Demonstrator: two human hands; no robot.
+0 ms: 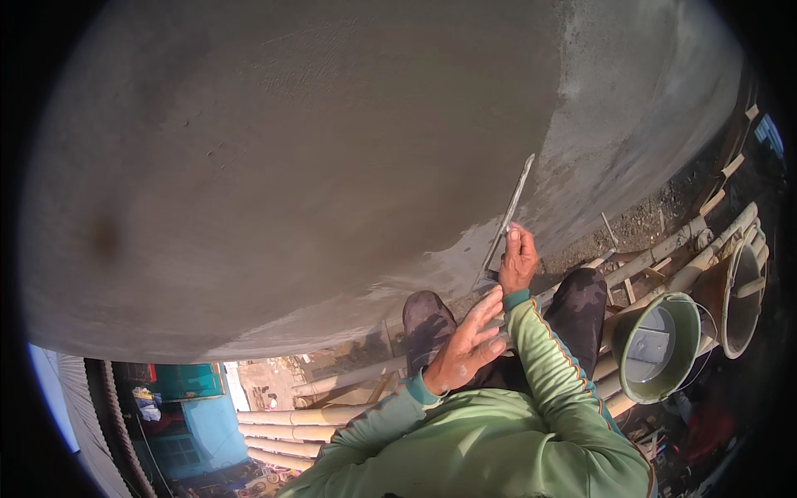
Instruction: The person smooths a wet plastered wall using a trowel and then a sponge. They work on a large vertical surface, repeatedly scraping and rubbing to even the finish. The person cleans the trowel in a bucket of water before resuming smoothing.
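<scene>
I monitor a single head view; clock positions are read from its centre. A broad, curved cement surface (332,166) occupies the view from 9 o'clock through 12 to 2 o'clock. Its dark grey area borders a paler grey zone (618,91) at 2 o'clock along an irregular edge.

The trowel (516,195), a long, thin blade seen nearly edge-on, is located between 2 and 3 o'clock, in front of the surface. Its upper end points toward 1 o'clock. I cannot tell whether the blade touches the surface.

Right hand (519,261), at 3 o'clock: fingers closed on the trowel near its middle. Left hand (466,353), at 5 o'clock: open, fingers extended toward 1 o'clock, holding nothing that I can see. Its fingertips are near the right wrist; I cannot confirm contact. Both forearms are in green sleeves (544,349).

Dark-trousered knees (581,303) stand on either side of the hands. At 4 o'clock, a green bucket (687,336) with a wire handle contains greyish material. A brown container (741,319) is positioned just beyond it. Bamboo poles (290,432) lie side by side at 7 o'clock; a light-blue wall (214,432) is visible farther out, between 7 and 8 o'clock.
</scene>
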